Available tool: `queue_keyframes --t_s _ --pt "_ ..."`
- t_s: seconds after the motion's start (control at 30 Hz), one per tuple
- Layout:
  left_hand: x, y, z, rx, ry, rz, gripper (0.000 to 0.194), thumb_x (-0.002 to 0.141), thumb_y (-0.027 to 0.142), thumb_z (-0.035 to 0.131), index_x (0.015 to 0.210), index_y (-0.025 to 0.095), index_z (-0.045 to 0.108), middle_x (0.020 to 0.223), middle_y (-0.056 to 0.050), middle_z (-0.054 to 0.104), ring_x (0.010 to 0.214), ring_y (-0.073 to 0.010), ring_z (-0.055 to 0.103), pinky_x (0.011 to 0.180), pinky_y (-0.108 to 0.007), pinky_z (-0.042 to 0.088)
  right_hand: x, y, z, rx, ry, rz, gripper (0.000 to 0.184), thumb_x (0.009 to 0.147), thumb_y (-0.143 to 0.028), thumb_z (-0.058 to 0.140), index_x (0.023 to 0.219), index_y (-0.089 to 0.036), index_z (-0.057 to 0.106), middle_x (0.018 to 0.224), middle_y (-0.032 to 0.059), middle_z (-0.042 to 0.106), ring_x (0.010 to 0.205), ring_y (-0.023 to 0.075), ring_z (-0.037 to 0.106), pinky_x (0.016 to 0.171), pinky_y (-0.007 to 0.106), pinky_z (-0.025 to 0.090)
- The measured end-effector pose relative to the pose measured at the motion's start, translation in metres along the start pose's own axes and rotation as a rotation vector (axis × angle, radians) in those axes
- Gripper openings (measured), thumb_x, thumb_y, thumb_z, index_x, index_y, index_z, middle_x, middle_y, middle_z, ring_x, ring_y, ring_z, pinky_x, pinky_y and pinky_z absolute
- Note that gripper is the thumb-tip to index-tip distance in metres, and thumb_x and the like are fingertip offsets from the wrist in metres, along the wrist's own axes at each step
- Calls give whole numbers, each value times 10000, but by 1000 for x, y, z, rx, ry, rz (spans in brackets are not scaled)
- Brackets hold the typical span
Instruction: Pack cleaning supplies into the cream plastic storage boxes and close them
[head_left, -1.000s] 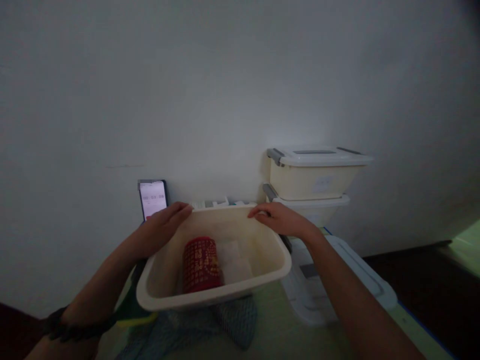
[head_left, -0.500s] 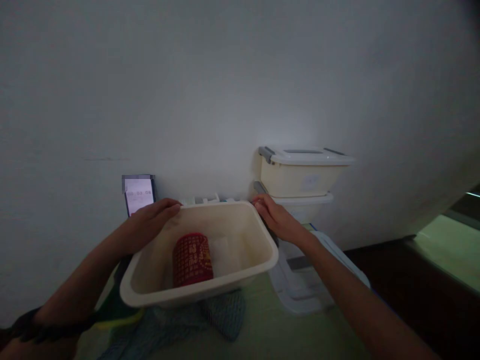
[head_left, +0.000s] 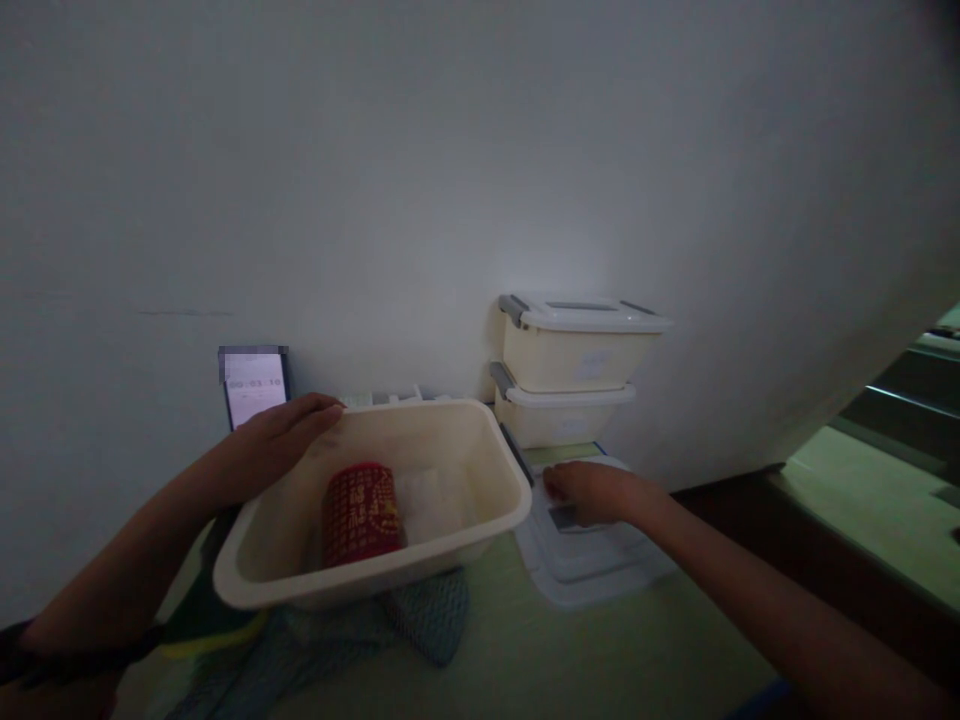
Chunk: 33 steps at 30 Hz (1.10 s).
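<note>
A cream plastic storage box [head_left: 457, 560] stands uncovered in front of me, slightly tilted. Inside it lies a red cylinder [head_left: 362, 515] with gold lettering, beside a small whitish thing [head_left: 431, 505] I cannot make out. My left hand [head_left: 289, 440] is closed over the box's far left rim, some fingers hidden behind the wall. To the right of the box a translucent white lid [head_left: 570, 590] with a grey handle rests flat on the table. My right hand [head_left: 592, 490] is at that lid, its fingers bent down onto the upper part near the handle.
Two cream lidded boxes [head_left: 581, 360] are stacked against the wall behind the lid. A phone [head_left: 255, 385] showing a timer leans at the left. A blue-green knitted cloth [head_left: 427, 615] lies under the storage box on the green tabletop [head_left: 495, 650].
My right hand has left the box's far right corner and moved right and down onto the lid. My left hand stays on the rim. The view has shifted slightly right.
</note>
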<state>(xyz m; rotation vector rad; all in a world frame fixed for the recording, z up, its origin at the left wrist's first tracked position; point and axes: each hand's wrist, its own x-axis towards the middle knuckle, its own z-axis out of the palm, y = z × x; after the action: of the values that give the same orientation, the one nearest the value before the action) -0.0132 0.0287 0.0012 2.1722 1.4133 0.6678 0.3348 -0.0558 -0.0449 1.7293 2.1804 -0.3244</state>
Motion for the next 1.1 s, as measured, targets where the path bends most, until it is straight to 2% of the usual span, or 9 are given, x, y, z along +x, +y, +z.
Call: queue_keyframes --t_s 0.1,0.23,0.43,0.6,0.8,0.93,1.1 --pt "1 0 -1 8 -12 -19 416 816 515 378 935 182 597 931 -74 679 902 -266 617 862 -390 435 -1 -6 6 -39 5 5 504 610 -6 593 1113 -21 568 1122 258 615 998 363 611 768 401 470" --pt "2 1 0 8 20 -25 399 791 528 394 904 213 611 940 -77 687 918 -278 617 874 -392 430 -4 -9 10 -40 30 -14 393 674 -9 524 1061 -31 583 1101 258 617 1001 352 608 793 412 453" --pt "1 -2 -1 18 -8 -18 412 803 532 372 919 209 598 946 -81 685 914 -270 615 870 -386 433 -14 11 5 87 70 -59 325 591 -89 587 914 -120 582 989 156 633 890 271 603 718 321 446" --pt "4 -5 -2 18 -33 -12 460 811 551 352 951 188 596 968 -74 676 927 -260 612 876 -381 435 -33 31 -8 257 121 -61 341 600 -107 532 938 -147 512 876 67 582 757 175 543 638 252 419" --pt "2 -2 0 -20 10 6 413 814 541 384 914 216 618 959 -56 683 925 -271 613 870 -384 438 -58 43 -22 412 138 -90 276 593 -105 484 854 -179 434 846 28 499 792 156 496 715 256 428" --pt "-3 3 1 -72 54 -6 390 807 550 393 884 239 616 958 -83 674 934 -304 602 873 -410 428 -62 32 -42 559 215 -207 272 595 -101 467 848 -191 422 851 10 461 813 149 470 743 255 416" --pt "-7 12 -5 -33 226 52 352 782 492 426 882 203 601 981 -99 649 937 -288 584 853 -399 440 -46 -10 -80 575 283 -393 278 586 -80 501 840 -185 460 827 3 482 777 141 460 717 260 401"
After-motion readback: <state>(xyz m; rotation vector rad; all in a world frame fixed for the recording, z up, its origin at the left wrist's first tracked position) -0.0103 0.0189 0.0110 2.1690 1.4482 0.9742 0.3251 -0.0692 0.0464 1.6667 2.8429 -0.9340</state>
